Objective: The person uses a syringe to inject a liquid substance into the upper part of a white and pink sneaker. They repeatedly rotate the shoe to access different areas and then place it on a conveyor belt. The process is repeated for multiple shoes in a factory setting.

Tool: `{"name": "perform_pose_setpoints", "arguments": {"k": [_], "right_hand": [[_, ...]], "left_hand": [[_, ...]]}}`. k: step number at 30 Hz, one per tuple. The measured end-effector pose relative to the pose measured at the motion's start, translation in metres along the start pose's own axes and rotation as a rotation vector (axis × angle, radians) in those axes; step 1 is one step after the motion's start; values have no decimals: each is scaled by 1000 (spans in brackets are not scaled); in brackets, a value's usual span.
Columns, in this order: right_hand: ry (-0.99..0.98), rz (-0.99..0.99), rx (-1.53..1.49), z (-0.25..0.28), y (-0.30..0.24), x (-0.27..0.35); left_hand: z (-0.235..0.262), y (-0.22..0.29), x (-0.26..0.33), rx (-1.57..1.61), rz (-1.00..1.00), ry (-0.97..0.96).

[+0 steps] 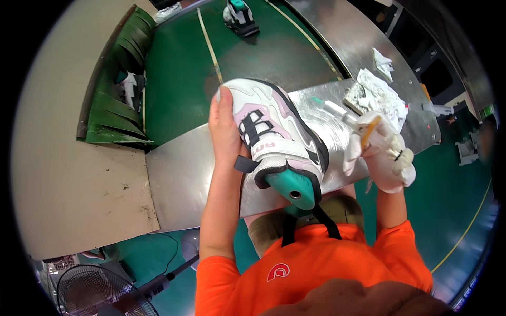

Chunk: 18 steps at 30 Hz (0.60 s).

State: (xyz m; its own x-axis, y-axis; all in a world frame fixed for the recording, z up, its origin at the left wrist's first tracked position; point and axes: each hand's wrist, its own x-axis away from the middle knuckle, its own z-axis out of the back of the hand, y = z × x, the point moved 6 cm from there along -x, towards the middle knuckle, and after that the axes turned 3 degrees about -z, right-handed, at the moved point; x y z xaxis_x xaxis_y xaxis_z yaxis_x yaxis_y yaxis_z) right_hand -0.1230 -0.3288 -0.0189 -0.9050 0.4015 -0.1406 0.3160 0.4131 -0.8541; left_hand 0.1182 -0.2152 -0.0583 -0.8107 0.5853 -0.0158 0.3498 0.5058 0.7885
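Presently, left hand (224,129) grips the shoe (276,139) over the bench's (179,179) near edge; gloved right hand (387,155) clasps a brush (369,131). Slippage risks smearing the upper.

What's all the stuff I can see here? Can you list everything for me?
Shoe on teal last: one, white, pink and black, centre, over the metal table.
Metal table: one, silver, centre.
Cloth rags: a heap, white, right end of the table.
Other shoes: two, white and teal, one on the green belt at top, one among the green flaps at left.
Fan: one, dark, lower left.
Left hand: bare, gripping the shoe's side.
Right hand: white glove, holding a small yellow-handled tool.
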Motion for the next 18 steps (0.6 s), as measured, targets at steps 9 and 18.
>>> {"name": "perform_pose_setpoints", "arguments": {"k": [9, 18], "right_hand": [[411, 212, 311, 48, 9, 28], [584, 128, 591, 82, 25, 25]], "left_hand": [[17, -30, -18, 138, 239, -98], [-18, -27, 7, 150, 444, -146]]}}
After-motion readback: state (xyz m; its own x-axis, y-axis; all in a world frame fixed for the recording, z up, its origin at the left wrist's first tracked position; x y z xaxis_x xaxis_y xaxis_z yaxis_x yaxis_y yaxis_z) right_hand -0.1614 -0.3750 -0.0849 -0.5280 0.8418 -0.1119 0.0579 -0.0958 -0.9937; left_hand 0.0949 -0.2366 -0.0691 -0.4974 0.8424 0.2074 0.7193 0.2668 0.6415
